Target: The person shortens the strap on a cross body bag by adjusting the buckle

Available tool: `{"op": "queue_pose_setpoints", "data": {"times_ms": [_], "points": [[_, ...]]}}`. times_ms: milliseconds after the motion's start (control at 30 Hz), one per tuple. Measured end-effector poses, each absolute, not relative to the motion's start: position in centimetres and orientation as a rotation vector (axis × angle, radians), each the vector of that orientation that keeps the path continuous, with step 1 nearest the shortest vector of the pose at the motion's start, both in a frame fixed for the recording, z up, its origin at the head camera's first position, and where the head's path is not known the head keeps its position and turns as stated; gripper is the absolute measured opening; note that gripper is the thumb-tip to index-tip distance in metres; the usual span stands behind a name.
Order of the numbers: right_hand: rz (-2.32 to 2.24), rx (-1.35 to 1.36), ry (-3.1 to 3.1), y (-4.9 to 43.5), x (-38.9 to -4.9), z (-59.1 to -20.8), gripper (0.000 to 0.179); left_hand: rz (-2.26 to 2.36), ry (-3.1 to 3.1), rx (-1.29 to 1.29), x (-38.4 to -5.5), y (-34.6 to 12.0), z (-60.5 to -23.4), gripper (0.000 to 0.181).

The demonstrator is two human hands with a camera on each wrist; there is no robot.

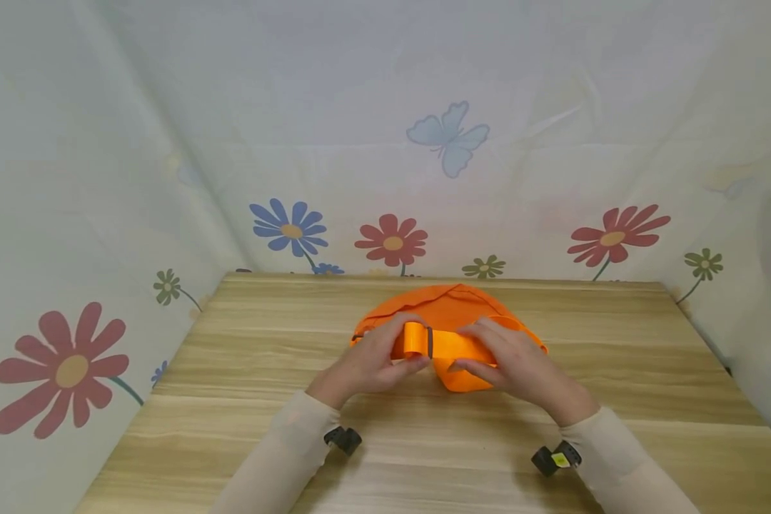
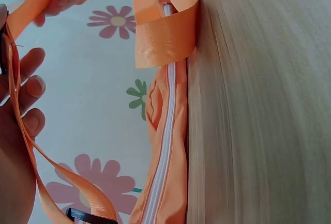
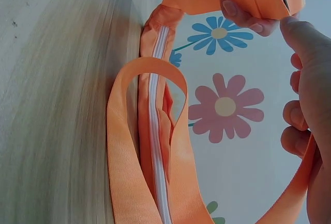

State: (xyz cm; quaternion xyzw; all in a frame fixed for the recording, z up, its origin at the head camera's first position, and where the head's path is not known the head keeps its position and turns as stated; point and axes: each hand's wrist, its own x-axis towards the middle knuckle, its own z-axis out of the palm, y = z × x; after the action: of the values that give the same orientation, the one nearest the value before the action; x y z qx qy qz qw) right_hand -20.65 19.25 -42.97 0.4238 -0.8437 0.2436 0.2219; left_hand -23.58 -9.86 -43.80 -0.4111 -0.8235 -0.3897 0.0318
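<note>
An orange waist bag [image 1: 446, 305] lies on the table with its white zipper [image 2: 168, 125] facing the person. Its webbing strap [image 1: 450, 344] is raised in front of it and passes through a black slider buckle [image 1: 430, 343]. My left hand [image 1: 368, 360] grips the strap just left of that slider, thumb below and fingers above. On the other side, my right hand [image 1: 520, 363] pinches the strap between thumb and fingers. A slack strap loop [image 3: 120, 141] hangs below the right hand, in front of the zipper. Another black buckle [image 2: 92, 217] joins the strap near the bag's left end.
The wood-grain table [image 1: 263, 343] extends around the bag. Behind it and at the sides hangs a pale curtain [image 1: 334, 107] printed with flowers and a butterfly. Each sleeve carries a small black wrist device [image 1: 343, 440] near the cuff.
</note>
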Motion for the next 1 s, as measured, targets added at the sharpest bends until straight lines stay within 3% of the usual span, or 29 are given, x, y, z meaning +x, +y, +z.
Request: {"op": "queue_pose_setpoints", "data": {"times_ms": [767,1000], "points": [[0.691,1.165,-2.360,18.3,-20.4,-42.8,0.046,-1.258,-2.562,-1.275,-23.8,-9.4,-44.0,0.063],[0.684,1.173,-2.328,17.9,-20.4,-43.0,0.057,-1.216,-2.614,-1.263,-23.7,-9.2,-43.6,0.066]]}}
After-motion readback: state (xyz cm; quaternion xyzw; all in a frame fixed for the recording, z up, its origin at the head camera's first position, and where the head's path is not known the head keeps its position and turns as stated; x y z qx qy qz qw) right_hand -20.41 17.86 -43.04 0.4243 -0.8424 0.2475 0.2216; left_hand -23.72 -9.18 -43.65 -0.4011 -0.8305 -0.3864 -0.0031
